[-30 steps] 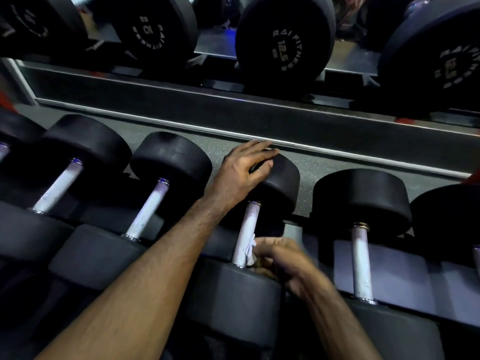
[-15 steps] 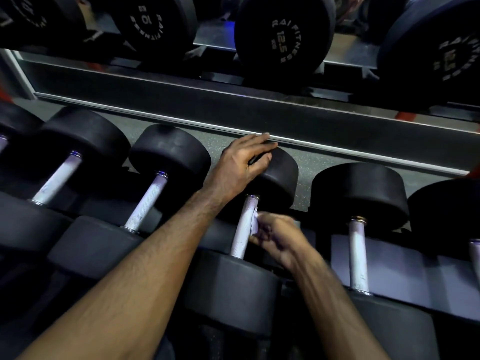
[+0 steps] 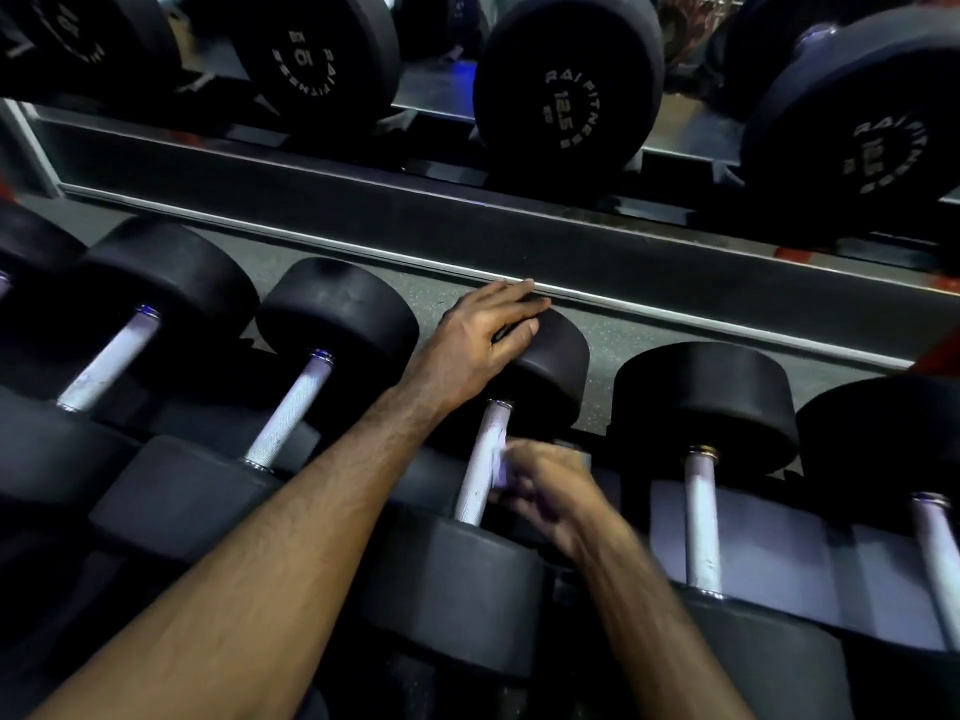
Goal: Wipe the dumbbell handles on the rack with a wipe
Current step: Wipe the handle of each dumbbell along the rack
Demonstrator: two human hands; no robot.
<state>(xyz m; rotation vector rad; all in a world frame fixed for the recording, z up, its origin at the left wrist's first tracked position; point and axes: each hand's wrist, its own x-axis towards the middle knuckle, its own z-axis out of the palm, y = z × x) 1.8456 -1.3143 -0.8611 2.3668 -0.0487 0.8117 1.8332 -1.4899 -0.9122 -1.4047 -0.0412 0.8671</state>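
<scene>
The right hand [image 3: 545,491] is motion-blurred, so its fingers cannot be told apart, and it hides most of the wipe [image 3: 500,467]. The left hand [image 3: 478,340] covers part of the far dumbbell head [image 3: 550,366]. The rightmost handle [image 3: 937,558] runs off the frame's edge.

You are looking down at a dim gym corner. A grey speckled floor [image 3: 623,340] shows beyond the near row of weights. Along it runs a dark baseboard [image 3: 415,226] edged by a pale metal strip [image 3: 675,317]. Above that a mirror [image 3: 441,90] reflects the room, with a small blue glow [image 3: 460,70] in it. Light is low and cool.
</scene>
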